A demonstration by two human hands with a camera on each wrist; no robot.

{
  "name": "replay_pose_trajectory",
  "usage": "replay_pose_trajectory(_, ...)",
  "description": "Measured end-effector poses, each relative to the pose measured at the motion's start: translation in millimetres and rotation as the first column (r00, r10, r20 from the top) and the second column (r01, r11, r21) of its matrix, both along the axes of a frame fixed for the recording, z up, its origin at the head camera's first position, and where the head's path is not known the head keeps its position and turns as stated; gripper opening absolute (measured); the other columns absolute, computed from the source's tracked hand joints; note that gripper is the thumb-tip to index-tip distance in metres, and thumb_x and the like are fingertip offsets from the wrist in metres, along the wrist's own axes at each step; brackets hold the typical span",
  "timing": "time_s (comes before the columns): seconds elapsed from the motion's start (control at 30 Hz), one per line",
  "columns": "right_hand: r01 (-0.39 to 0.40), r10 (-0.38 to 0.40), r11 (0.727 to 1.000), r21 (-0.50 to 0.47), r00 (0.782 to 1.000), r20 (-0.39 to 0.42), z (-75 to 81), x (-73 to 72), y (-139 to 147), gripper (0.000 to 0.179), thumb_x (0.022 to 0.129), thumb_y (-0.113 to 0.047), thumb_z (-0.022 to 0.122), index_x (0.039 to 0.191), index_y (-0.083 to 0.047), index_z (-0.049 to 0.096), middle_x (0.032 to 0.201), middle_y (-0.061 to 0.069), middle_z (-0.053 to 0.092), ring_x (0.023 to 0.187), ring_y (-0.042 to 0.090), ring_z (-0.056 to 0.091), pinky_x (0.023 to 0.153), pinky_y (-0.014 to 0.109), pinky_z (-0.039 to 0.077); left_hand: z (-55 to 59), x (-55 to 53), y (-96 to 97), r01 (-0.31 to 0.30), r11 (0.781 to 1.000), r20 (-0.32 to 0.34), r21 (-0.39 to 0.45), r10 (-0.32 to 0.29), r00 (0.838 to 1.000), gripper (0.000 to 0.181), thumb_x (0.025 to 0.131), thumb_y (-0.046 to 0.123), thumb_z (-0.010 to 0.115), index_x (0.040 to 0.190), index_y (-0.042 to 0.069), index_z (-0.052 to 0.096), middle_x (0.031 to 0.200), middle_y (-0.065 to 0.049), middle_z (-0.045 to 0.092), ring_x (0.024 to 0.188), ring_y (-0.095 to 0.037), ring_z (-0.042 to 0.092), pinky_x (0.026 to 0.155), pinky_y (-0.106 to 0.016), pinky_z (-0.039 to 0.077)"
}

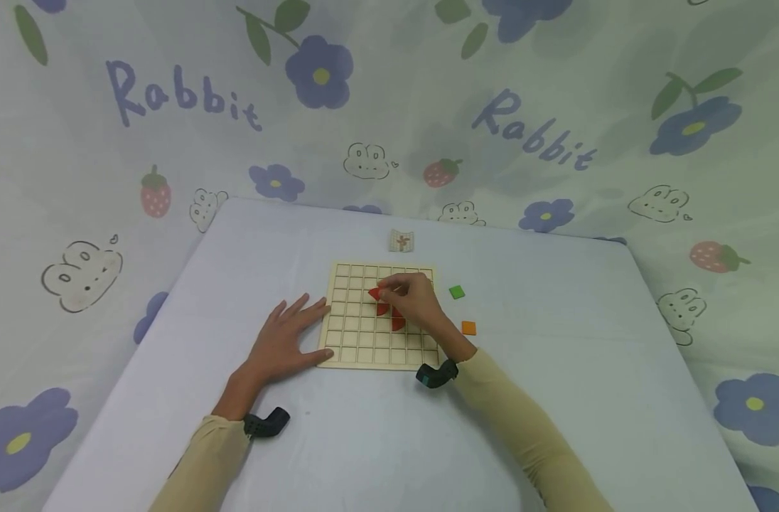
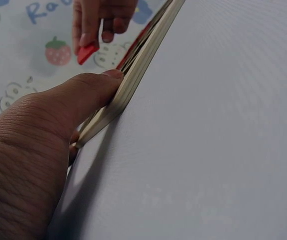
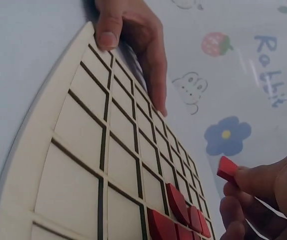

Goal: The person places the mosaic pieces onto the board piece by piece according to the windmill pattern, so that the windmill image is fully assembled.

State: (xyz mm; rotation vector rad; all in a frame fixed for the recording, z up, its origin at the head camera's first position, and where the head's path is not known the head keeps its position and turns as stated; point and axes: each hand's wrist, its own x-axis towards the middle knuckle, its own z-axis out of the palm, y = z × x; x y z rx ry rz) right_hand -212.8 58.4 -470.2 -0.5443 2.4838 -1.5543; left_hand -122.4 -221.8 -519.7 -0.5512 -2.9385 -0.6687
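A wooden grid board (image 1: 351, 363) of square cells lies on the white table. My right hand (image 1: 416, 300) pinches a small red piece (image 3: 227, 169) between thumb and fingers, held above the board. In the right wrist view the piece shows a curved side. Several red pieces with rounded edges (image 3: 177, 205) sit in cells below; my right hand covers part of them in the head view. With fingers spread, my left hand (image 1: 281, 345) rests at the board's left edge. Its thumb (image 2: 96, 87) touches the board's rim near the front corner in the left wrist view.
A green tile (image 1: 456, 292) and an orange tile (image 1: 469, 328) lie right of the board. Behind it is a small light square with a brown mark (image 1: 401, 241). A patterned cloth (image 1: 389, 107) hangs around the table's back and sides.
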Motion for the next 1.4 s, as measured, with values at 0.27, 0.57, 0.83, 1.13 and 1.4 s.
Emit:
replay_pose_trajectory(0.27,-0.009,0.01,0.999,0.043,1.0,-0.018,-0.9,-2.3,-3,0.024,0.1,-0.008,0.056,0.117,-0.008,0.072,0.107,0.004,0.065,0.075,0.019,0.063,0.053,0.028,0.049,5.4,-0.3,0.9,-0.001,1.0,-0.002,-0.012,0.001,1.0,0.085,0.081,0.066,0.065,0.148,0.018,0.046,0.154,0.002,0.039,0.146,-0.027,0.021,0.118,-0.053,0.009)
replay_pose_trajectory(0.57,-0.089,0.091,0.995,0.041,0.995,-0.041,2.1,-2.6,-10,0.022,0.097,-0.006,0.059,0.114,-0.009,0.073,0.108,0.002,0.061,0.093,0.017,0.065,0.071,0.03,0.057,6.0,-0.4,0.4,0.001,1.0,-0.005,-0.011,-0.001,1.0,0.086,0.081,0.066,0.066,0.148,0.018,0.046,0.154,0.002,0.04,0.146,-0.028,0.022,0.117,-0.054,0.01)
replay_pose_trajectory(0.83,-0.145,0.145,0.989,0.005,0.989,-0.015,-3.8,-0.9,-21,0.027,0.09,-0.003,0.069,0.117,0.002,0.068,0.091,0.004,0.071,0.075,0.015,0.069,0.063,0.027,0.057,4.7,-0.5,0.4,0.011,1.0,-0.002,-0.006,-0.011,1.0,0.086,0.081,0.068,0.064,0.148,0.018,0.046,0.154,0.002,0.039,0.146,-0.028,0.022,0.118,-0.053,0.009)
replay_pose_trajectory(1.13,-0.098,0.12,0.986,0.137,0.98,-0.161,-11.8,3.3,-30,0.018,0.087,-0.007,0.075,0.104,-0.002,0.073,0.094,0.002,0.071,0.079,0.009,0.066,0.068,0.024,0.055,3.6,0.4,0.8,0.008,1.0,0.001,-0.002,-0.008,1.0,0.085,0.081,0.065,0.066,0.148,0.017,0.046,0.154,0.002,0.039,0.146,-0.028,0.023,0.117,-0.054,0.01)
replay_pose_trajectory(1.4,-0.037,0.149,0.92,0.391,0.954,-0.26,-9.7,10.5,-33,0.016,0.087,-0.015,0.077,0.102,-0.008,0.077,0.088,-0.002,0.065,0.076,0.009,0.057,0.064,0.021,0.049,4.4,1.1,1.8,0.012,1.0,-0.003,0.009,-0.012,1.0,0.085,0.081,0.064,0.068,0.148,0.018,0.046,0.153,0.001,0.04,0.145,-0.028,0.024,0.117,-0.053,0.01)
